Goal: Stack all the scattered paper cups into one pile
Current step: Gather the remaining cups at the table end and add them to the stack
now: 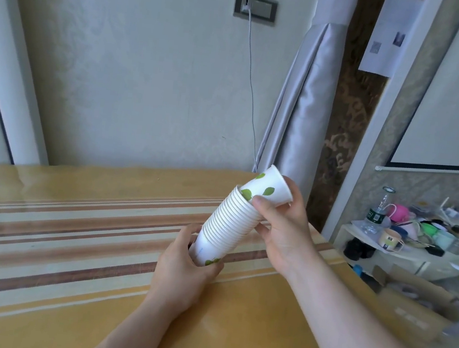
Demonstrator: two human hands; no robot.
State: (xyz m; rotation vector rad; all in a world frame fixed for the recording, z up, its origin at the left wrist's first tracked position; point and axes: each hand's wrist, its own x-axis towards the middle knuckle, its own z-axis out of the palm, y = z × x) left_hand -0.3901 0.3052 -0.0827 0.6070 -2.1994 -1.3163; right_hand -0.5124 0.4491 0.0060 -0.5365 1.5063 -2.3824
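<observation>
Stack of paper cups point(226, 225): white, green leaf print, nested rims-up, held in the air over the tabletop point(55, 239), tilted with its top toward 1 o'clock. Many rolled rims show as tight ridges along the middle. Topmost cup point(269, 190) sits inverted, its base pointing up and right, only partly pushed over or into the stack mouth; which of the two I cannot tell. Left hand point(184, 272) wraps the bottom cup, fingers curled closed around its wall at the 7 o'clock end. Right hand point(282, 232) is at the 1 o'clock end, thumb on the near wall of the topmost cup, other fingers curved behind it, pinching that cup. Handling judgement: thin paper, very light, walls crush under a hard squeeze; rolled rims are the stiff part. The nested stack is stiffer than a single cup but can bend or telescope apart if gripped at one end only. Best hold: bottom cup cradled low, loose cup taken near its base where the disc stiffens it, pushed along the stack axis. Surface dry, not slippery. No loose cups visible on the striped yellow tabletop, so the task looks near done. Outward: cluttered shelf point(415, 254) at 3 o'clock, wall socket point(255, 6) with cable at 12 o'clock.
</observation>
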